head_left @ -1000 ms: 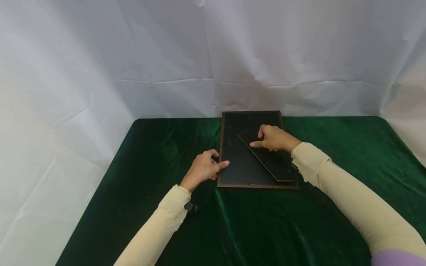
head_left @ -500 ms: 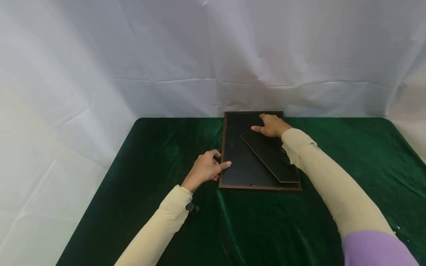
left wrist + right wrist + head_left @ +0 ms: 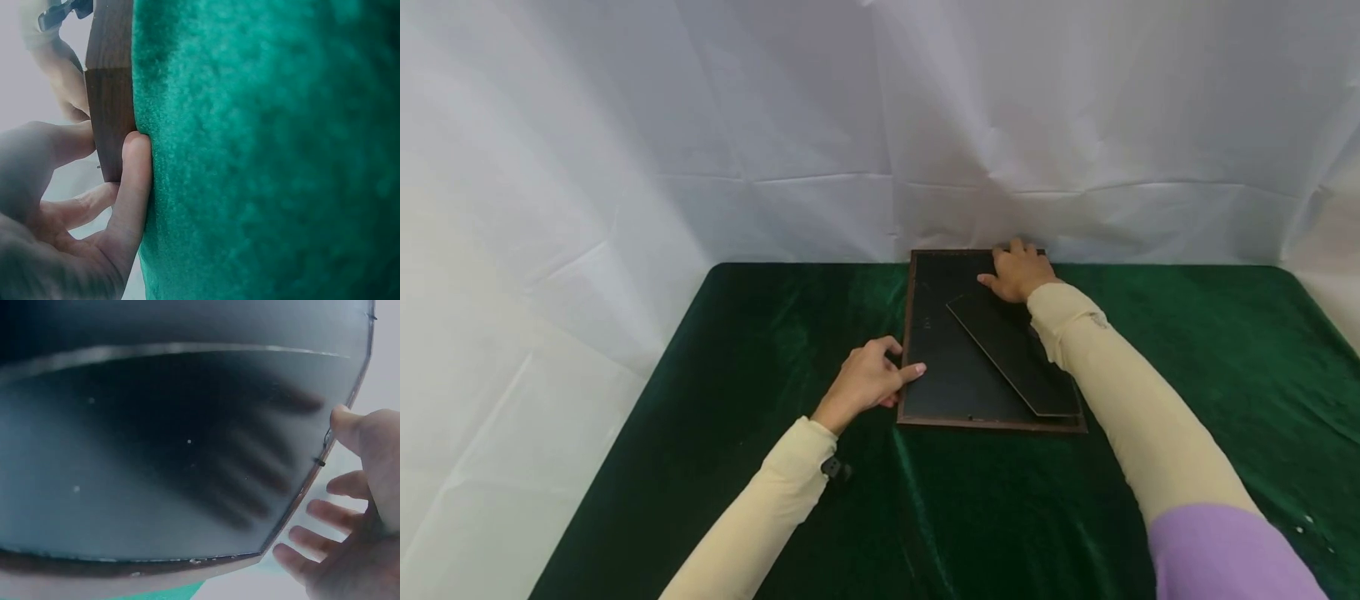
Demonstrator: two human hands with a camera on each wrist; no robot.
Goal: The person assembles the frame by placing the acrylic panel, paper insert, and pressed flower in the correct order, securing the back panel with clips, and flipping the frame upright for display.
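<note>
Here the frame lies face down at the cloth's twelve o'clock edge, left hand pinching its nine o'clock rail, right hand spread loosely at its twelve o'clock edge, likely releasing the backing, which calls for prying a clip.

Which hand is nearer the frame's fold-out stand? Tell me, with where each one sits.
Right. The right hand rests on the frame back at the top end of the stand, beside its tip. The left hand grips the picture frame at its left edge, apart from it.
</note>
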